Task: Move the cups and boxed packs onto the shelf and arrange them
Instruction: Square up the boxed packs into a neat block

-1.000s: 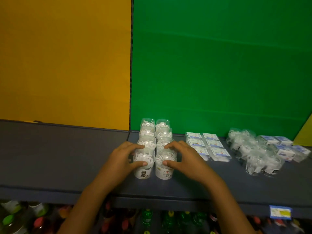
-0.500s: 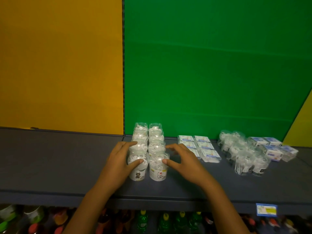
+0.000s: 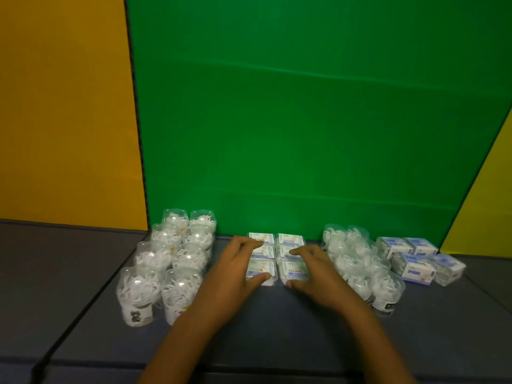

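On the dark grey shelf point(image 3: 83, 273), both hands frame a block of white boxed packs point(image 3: 277, 254) set two across and three deep. The left hand point(image 3: 235, 275) lies along the block's left side, thumb at the front corner; the right hand point(image 3: 318, 275) mirrors it, fingers spread. Two rows of clear cups point(image 3: 169, 261) stand just left, another cluster of cups point(image 3: 360, 267) right, then blue-white boxes point(image 3: 415, 259). Green panel point(image 3: 304, 120) behind.

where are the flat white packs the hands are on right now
In the head view the flat white packs sit mid-shelf against the green panel, between the left cup block and right cup cluster, flanked by the left hand and right hand.
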The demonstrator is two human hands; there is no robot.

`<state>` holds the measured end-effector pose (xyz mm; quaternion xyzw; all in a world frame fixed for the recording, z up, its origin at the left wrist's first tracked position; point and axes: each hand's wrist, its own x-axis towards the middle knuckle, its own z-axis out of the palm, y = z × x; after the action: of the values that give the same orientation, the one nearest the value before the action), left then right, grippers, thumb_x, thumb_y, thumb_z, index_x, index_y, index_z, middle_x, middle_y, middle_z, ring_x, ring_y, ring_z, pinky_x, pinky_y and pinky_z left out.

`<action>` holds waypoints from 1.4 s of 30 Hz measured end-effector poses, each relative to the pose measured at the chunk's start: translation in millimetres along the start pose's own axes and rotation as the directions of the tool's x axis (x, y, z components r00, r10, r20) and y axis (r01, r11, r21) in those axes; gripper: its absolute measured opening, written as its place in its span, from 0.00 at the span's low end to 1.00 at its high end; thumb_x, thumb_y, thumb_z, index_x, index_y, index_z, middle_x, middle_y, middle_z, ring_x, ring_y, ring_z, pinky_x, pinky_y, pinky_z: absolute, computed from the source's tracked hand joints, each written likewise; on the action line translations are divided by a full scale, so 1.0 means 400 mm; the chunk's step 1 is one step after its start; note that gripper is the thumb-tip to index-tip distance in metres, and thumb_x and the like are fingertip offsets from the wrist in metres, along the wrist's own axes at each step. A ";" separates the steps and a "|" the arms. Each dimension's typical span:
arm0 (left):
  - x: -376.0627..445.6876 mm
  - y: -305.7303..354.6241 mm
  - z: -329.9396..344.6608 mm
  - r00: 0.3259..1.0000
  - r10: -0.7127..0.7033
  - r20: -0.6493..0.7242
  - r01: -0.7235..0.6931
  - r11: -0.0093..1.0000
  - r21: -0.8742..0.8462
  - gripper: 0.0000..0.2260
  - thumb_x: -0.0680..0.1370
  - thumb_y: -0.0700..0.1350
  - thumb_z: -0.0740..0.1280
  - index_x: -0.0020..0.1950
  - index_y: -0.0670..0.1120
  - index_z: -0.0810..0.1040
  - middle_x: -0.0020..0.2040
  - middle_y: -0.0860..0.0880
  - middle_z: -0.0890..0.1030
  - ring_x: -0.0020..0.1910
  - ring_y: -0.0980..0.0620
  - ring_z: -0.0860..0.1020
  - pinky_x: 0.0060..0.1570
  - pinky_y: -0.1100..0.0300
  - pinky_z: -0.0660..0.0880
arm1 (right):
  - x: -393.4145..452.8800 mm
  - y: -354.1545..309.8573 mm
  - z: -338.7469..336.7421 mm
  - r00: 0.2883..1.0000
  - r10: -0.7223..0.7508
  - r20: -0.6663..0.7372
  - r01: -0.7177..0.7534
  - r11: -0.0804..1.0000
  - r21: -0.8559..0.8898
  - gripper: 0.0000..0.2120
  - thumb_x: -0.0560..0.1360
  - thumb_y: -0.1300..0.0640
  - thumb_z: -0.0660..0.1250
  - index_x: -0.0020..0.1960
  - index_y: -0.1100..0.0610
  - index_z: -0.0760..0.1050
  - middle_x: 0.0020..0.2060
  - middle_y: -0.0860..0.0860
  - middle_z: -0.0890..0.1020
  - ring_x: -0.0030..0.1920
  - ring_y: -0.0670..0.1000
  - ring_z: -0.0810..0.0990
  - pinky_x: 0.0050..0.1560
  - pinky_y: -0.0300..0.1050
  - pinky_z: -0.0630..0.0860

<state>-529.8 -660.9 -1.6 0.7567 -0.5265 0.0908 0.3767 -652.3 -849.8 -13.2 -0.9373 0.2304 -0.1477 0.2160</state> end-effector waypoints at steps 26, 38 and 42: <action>0.129 -0.128 0.170 0.922 -0.294 0.253 0.335 0.933 -0.135 0.54 0.61 0.51 0.81 0.76 0.52 0.49 0.76 0.51 0.57 0.74 0.54 0.54 0.67 0.68 0.50 | 0.134 0.083 0.038 0.977 0.033 0.208 -0.080 0.973 0.218 0.47 0.64 0.57 0.79 0.75 0.50 0.56 0.74 0.50 0.52 0.73 0.52 0.58 0.73 0.46 0.62; 0.059 -0.111 0.191 0.976 -0.215 -0.008 0.213 0.969 -0.129 0.41 0.65 0.48 0.78 0.67 0.61 0.55 0.63 0.66 0.61 0.62 0.70 0.57 0.62 0.77 0.51 | 0.116 0.088 0.016 0.980 0.055 0.191 -0.088 0.982 0.165 0.47 0.63 0.56 0.81 0.74 0.50 0.58 0.63 0.48 0.63 0.69 0.52 0.66 0.70 0.47 0.67; 0.055 -0.109 0.187 0.975 -0.220 -0.021 0.215 0.968 -0.128 0.36 0.69 0.43 0.76 0.64 0.62 0.54 0.62 0.62 0.61 0.60 0.66 0.58 0.60 0.70 0.54 | 0.122 0.084 0.012 0.977 0.065 0.204 -0.089 0.990 0.110 0.49 0.63 0.54 0.81 0.76 0.52 0.57 0.71 0.52 0.63 0.68 0.52 0.68 0.69 0.46 0.67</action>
<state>-502.1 -719.7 -63.0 0.7830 -0.4383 0.0291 0.4404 -621.3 -899.1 -24.6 -0.9232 0.2347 -0.0577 0.2987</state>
